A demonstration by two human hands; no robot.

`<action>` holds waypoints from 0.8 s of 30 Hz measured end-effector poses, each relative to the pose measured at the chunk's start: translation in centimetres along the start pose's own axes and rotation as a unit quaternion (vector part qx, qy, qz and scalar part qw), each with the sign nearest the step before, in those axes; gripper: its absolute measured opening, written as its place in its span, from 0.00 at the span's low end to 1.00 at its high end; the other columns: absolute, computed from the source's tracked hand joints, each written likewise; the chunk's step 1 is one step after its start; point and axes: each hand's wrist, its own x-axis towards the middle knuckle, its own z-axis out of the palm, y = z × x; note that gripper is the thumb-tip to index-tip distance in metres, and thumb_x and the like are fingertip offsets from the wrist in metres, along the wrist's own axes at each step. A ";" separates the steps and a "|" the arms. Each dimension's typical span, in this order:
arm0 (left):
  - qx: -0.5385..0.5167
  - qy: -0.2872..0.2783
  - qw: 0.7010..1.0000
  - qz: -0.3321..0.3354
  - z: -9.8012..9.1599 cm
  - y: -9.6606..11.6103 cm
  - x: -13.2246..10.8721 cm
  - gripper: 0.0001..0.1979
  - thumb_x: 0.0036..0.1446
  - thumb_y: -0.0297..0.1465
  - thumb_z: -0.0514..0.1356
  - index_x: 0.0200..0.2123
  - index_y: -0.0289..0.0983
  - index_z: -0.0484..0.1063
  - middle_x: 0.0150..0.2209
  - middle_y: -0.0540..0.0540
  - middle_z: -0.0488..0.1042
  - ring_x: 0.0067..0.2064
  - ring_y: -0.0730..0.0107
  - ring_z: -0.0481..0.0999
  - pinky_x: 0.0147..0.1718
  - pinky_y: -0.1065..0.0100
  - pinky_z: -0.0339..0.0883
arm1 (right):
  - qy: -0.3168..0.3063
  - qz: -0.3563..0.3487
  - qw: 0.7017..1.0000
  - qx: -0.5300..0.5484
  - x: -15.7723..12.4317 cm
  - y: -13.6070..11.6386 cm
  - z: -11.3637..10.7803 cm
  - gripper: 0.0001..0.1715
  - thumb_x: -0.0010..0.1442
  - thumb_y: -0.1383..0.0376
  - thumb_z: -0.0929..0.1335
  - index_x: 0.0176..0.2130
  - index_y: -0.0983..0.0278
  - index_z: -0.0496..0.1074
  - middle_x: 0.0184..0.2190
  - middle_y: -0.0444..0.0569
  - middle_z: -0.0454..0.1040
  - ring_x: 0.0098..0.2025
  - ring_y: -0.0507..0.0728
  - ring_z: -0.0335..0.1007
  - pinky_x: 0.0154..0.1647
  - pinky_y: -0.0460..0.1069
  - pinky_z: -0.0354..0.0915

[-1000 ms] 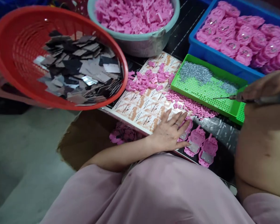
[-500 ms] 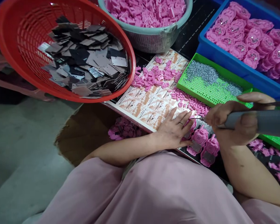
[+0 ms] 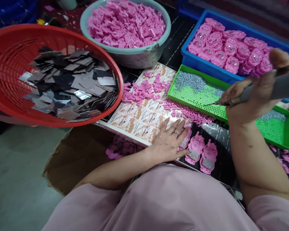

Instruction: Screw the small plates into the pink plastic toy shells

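Observation:
My left hand (image 3: 170, 141) lies flat with fingers spread on the table edge, its fingertips pressing on a pink plastic part (image 3: 184, 140). Two more pink parts (image 3: 195, 149) (image 3: 207, 157) with grey plates lie in a row just right of it. My right hand (image 3: 251, 93) is closed around a grey electric screwdriver (image 3: 260, 89), raised above the table. Its thin bit points left over the green tray (image 3: 197, 102), which holds a heap of small silver screws (image 3: 189, 80).
A red basket (image 3: 12, 102) of dark flat plates stands at the left. A grey basin (image 3: 144, 56) of pink pieces and a blue bin (image 3: 202, 65) of pink assembled parts stand behind. Small pink pieces (image 3: 146, 88) lie scattered on printed card. Floor lies to the left.
My right hand has lifted the screwdriver up and away from the pink parts, back over the green screw tray. The left hand has stayed put. The camera has tilted.

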 end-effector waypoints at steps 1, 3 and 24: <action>0.000 -0.003 1.000 -0.001 -0.1 0.0 0.0 0.35 0.62 0.53 0.46 0.62 0.34 0.60 0.64 0.36 0.60 0.65 0.50 0.57 0.63 0.42 0.42 | 0.015 -0.037 0.999 0.014 0.1 0.8 0.1 0.20 0.53 0.51 0.72 0.44 0.54 0.68 0.13 0.34 0.60 0.12 0.50 0.56 0.11 0.48 0.56; -0.002 -0.007 1.000 -0.001 -0.3 0.0 0.1 0.35 0.63 0.53 0.46 0.62 0.33 0.60 0.65 0.36 0.59 0.65 0.50 0.57 0.63 0.42 0.43 | 0.005 -0.075 0.996 0.036 0.1 2.2 0.4 0.15 0.57 0.57 0.70 0.44 0.55 0.69 0.11 0.34 0.59 0.11 0.51 0.56 0.09 0.49 0.54; -0.015 -0.008 1.000 -0.001 -0.4 -0.1 0.1 0.35 0.63 0.52 0.47 0.62 0.33 0.59 0.65 0.36 0.58 0.65 0.50 0.57 0.63 0.42 0.44 | -0.023 -0.037 0.999 -0.006 -0.1 4.0 1.5 0.17 0.55 0.48 0.69 0.38 0.52 0.65 0.11 0.34 0.56 0.10 0.51 0.53 0.11 0.49 0.51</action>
